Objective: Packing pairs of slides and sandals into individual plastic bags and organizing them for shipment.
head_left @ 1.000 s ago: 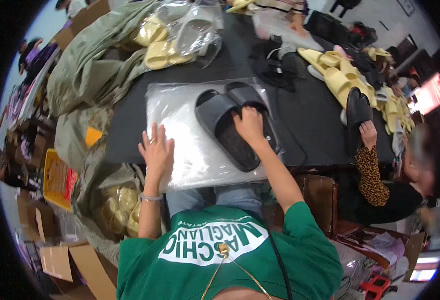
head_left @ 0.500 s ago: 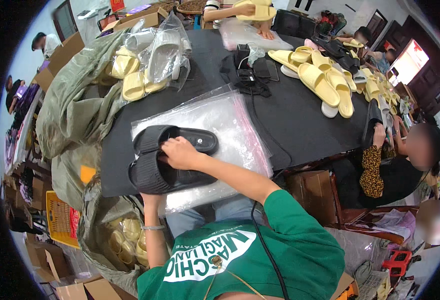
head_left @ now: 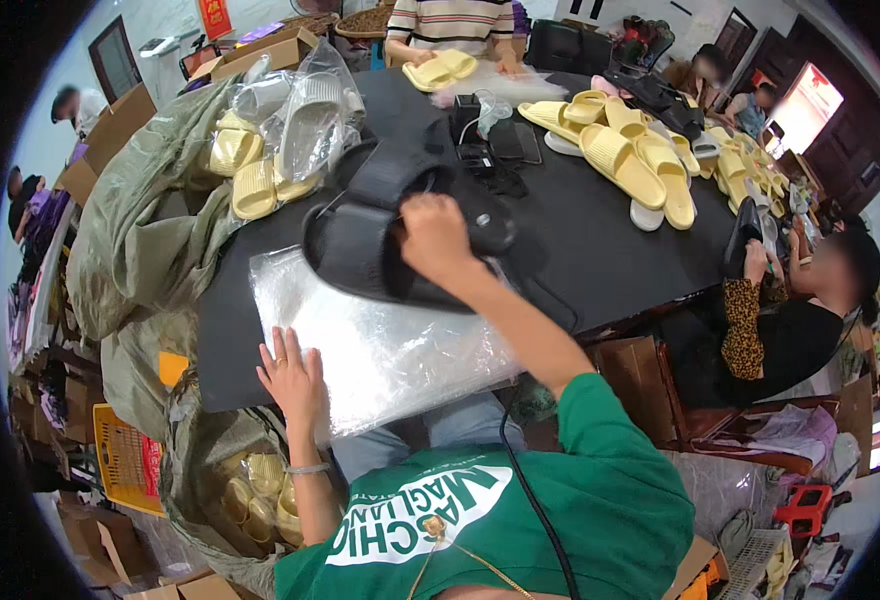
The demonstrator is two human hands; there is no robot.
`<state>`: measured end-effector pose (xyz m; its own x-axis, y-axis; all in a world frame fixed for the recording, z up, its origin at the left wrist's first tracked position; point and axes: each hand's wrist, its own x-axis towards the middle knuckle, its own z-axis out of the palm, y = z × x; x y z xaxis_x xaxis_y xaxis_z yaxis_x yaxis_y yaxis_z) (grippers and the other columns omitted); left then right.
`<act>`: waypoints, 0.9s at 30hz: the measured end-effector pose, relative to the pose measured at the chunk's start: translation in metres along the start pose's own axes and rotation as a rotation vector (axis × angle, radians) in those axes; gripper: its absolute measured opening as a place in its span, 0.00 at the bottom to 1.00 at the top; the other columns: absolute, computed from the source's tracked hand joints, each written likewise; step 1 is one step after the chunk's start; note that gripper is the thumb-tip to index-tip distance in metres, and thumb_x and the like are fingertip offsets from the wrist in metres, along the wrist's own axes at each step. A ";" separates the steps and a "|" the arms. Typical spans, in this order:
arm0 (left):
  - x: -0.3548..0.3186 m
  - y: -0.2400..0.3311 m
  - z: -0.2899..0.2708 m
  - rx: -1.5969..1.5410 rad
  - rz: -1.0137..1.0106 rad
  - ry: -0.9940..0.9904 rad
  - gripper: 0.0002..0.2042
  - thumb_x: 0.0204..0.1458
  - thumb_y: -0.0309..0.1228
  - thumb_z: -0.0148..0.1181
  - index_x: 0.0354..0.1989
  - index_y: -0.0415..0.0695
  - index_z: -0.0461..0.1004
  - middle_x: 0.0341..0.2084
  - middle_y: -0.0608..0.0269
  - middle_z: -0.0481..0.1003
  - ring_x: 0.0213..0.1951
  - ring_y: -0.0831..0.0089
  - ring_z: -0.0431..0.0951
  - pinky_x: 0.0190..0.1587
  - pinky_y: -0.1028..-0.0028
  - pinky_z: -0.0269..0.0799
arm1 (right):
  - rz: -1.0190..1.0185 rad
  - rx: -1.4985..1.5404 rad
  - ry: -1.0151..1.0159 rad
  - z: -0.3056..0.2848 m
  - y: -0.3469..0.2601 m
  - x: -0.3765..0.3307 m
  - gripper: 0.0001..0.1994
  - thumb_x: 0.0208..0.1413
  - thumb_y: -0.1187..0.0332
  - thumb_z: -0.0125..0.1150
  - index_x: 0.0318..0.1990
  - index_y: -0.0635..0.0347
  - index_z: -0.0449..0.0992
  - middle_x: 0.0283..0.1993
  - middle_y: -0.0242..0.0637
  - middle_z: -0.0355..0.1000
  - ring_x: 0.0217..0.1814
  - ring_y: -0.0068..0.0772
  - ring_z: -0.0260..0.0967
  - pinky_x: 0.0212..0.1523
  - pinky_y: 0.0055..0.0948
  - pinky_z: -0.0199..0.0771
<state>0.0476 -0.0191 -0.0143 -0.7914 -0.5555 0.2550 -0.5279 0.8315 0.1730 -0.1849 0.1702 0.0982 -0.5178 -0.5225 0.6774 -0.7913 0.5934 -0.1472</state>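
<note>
My right hand [head_left: 435,238] grips a pair of black slide sandals [head_left: 360,245] and holds them over the far side of a stack of clear plastic bags [head_left: 390,355]. Its fingers are closed at the inner edges of the two straps, and the pair looks slightly blurred. At the stack's left edge lies my left hand [head_left: 293,375], fingers spread, with nothing in it. The bags rest on the black tabletop [head_left: 600,275] in front of me.
Bagged yellow slides [head_left: 255,190] and a bagged grey slide [head_left: 315,120] lie beside a green woven sack [head_left: 130,220] at left. Loose yellow slides [head_left: 625,165] are piled at right. A black cable crosses the table. Co-workers sit across and at right.
The right hand has lifted the black slides off the bags, up and away to the far side. My left hand has left the slides and now lies flat on the bags.
</note>
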 end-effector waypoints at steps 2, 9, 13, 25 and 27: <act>0.000 0.000 0.000 0.006 0.000 -0.011 0.27 0.58 0.47 0.44 0.65 0.49 0.60 0.68 0.64 0.52 0.68 0.51 0.48 0.65 0.46 0.41 | 0.023 -0.109 0.055 -0.029 0.031 0.001 0.09 0.39 0.69 0.63 0.30 0.62 0.74 0.35 0.44 0.73 0.42 0.46 0.69 0.46 0.42 0.66; 0.004 0.002 0.005 0.014 0.009 -0.008 0.27 0.59 0.48 0.43 0.65 0.51 0.59 0.68 0.64 0.51 0.68 0.51 0.48 0.65 0.46 0.42 | 0.402 -0.447 -0.031 -0.104 0.198 -0.008 0.06 0.43 0.70 0.60 0.30 0.58 0.75 0.36 0.44 0.74 0.42 0.45 0.71 0.42 0.44 0.67; 0.008 0.004 0.004 0.027 0.005 -0.019 0.27 0.59 0.48 0.43 0.66 0.53 0.58 0.68 0.66 0.52 0.68 0.52 0.49 0.65 0.47 0.41 | 0.703 -0.577 -0.196 -0.105 0.255 -0.040 0.11 0.48 0.69 0.57 0.40 0.57 0.76 0.43 0.45 0.74 0.46 0.47 0.71 0.45 0.47 0.67; 0.002 -0.007 0.006 -0.021 0.028 0.082 0.27 0.56 0.48 0.48 0.62 0.49 0.62 0.66 0.61 0.55 0.65 0.50 0.53 0.62 0.45 0.46 | 0.078 0.509 -0.263 -0.005 -0.061 -0.008 0.10 0.59 0.61 0.52 0.39 0.50 0.79 0.32 0.39 0.77 0.35 0.47 0.75 0.36 0.40 0.73; 0.004 -0.008 0.010 -0.003 0.031 0.102 0.27 0.56 0.49 0.47 0.62 0.50 0.63 0.65 0.61 0.56 0.65 0.50 0.53 0.62 0.46 0.46 | 0.075 0.568 -0.331 0.026 -0.087 -0.003 0.10 0.59 0.60 0.51 0.38 0.49 0.79 0.30 0.39 0.77 0.33 0.47 0.74 0.35 0.41 0.73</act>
<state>0.0456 -0.0276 -0.0240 -0.7719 -0.5271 0.3555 -0.5026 0.8483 0.1664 -0.1228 0.1039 0.0904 -0.5791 -0.7066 0.4067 -0.7508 0.2678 -0.6038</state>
